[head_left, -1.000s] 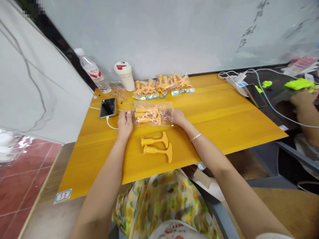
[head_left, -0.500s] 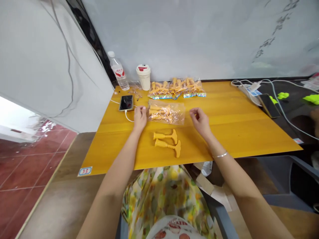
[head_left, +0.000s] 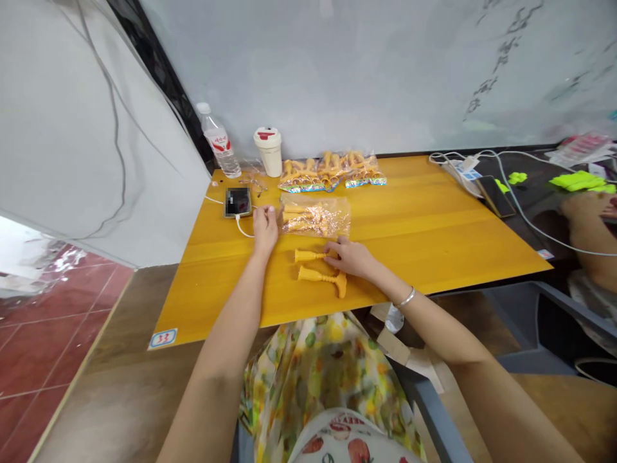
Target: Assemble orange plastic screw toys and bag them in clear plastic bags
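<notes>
Right hand (head_left: 351,258) curls fingers over a yellow handle (head_left: 308,255), grip unclear; left hand (head_left: 265,230), fingers bunched, rests beside a bag (head_left: 339,217).

Both arms (head_left: 224,347) reach forward, left grip (head_left: 265,226) loosely curled, right grip (head_left: 351,257) (fingers (head_left: 333,247) bent) angled inward.
</notes>
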A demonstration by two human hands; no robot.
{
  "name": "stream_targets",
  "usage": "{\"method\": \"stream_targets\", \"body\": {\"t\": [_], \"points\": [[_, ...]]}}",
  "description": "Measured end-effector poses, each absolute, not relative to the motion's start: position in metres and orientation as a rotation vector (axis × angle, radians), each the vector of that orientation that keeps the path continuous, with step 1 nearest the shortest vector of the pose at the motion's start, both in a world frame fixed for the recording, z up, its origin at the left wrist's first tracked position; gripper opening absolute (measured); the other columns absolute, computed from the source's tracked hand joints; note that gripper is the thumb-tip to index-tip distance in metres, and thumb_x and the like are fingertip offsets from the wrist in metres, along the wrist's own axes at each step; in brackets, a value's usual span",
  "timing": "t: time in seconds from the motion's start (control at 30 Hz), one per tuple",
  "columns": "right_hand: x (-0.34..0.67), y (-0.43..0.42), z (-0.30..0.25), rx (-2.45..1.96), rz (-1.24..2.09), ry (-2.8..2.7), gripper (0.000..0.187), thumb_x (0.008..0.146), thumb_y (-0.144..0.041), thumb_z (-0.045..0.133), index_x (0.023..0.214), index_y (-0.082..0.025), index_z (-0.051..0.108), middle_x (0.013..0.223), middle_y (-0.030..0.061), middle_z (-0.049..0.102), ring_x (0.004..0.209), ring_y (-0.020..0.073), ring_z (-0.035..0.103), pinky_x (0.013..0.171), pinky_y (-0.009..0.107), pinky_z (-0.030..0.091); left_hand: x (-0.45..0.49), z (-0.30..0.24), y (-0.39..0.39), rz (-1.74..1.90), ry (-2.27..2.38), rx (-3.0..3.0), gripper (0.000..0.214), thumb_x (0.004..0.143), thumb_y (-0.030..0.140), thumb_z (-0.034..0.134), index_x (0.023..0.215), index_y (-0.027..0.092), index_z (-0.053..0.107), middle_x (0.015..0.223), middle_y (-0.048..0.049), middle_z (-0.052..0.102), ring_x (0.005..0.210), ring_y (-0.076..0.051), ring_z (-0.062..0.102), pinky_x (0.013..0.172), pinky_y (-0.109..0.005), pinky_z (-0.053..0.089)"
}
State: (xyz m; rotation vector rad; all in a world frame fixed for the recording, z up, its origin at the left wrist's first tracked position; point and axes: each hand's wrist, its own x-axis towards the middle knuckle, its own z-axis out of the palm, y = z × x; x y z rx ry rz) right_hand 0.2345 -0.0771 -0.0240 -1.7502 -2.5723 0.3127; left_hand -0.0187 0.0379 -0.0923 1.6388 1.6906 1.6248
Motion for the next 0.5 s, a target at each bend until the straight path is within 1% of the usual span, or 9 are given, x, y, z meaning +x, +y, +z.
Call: {"method": "stream_targets", "body": {"t": [0.13, 0.27, 0.33, 0.4, 0.5], "points": [[0.248, -0.095, -0.018, -1.701, 0.208, -2.46, 0.034, 0.1, -0.042, 0.05, 0.126, -0.025, 0.065, 0.114, 0.0099, 0.062, 0.084, 0.0191, 0.065, 0.072, 0.028, 0.045, -0.019, -0.096, 0.04, 1.673, 1.663, 1.682, 0.054, 0.097, 0.069, 0.034, 0.096, 0.019, 0.057, 0.1, -0.0117, 0.061, 0.103, -0.025, 0.058, 0.1, -0.043, 0.046], [0.294, -0.108, -0.006, -1.684, 0.163, -2.25, 0.035, 0.1, -0.045, 0.049, 0.119, -0.022, 0.068, 0.103, 0.0082, 0.062, 0.074, 0.016, 0.061, 0.071, 0.029, 0.046, -0.015, -0.097, 0.041, 1.7, 1.641, 1.699, 0.061, 0.096, 0.073, 0.029, 0.097, 0.019, 0.056, 0.101, -0.0133, 0.062, 0.103, -0.026, 0.058, 0.098, -0.043, 0.046], [0.321, -0.104, 0.0, -1.807, 0.072, -2.119, 0.035, 0.098, -0.045, 0.05, 0.116, -0.022, 0.069, 0.098, 0.0076, 0.062, 0.073, 0.0164, 0.06, 0.07, 0.029, 0.045, -0.013, -0.097, 0.042, 1.703, 1.622, 1.706, 0.06, 0.096, 0.072, 0.029, 0.097, 0.019, 0.056, 0.102, -0.0134, 0.062, 0.104, -0.026, 0.058, 0.099, -0.043, 0.046], [0.343, -0.096, 0.002, -1.997, -0.012, -2.017, 0.035, 0.097, -0.046, 0.051, 0.118, -0.024, 0.069, 0.096, 0.0076, 0.064, 0.076, 0.0187, 0.062, 0.069, 0.029, 0.044, -0.011, -0.097, 0.042, 1.692, 1.614, 1.71, 0.057, 0.097, 0.07, 0.03, 0.096, 0.019, 0.056, 0.103, -0.0134, 0.062, 0.105, -0.026, 0.058, 0.1, -0.043, 0.045], [0.356, -0.077, -0.001, -2.245, -0.112, -1.947, 0.038, 0.097, -0.049, 0.05, 0.123, -0.027, 0.067, 0.104, 0.0098, 0.066, 0.084, 0.0227, 0.064, 0.068, 0.03, 0.044, -0.009, -0.097, 0.042, 1.684, 1.612, 1.696, 0.05, 0.099, 0.064, 0.034, 0.096, 0.019, 0.056, 0.104, -0.0129, 0.062, 0.107, -0.026, 0.057, 0.103, -0.043, 0.043]]}}
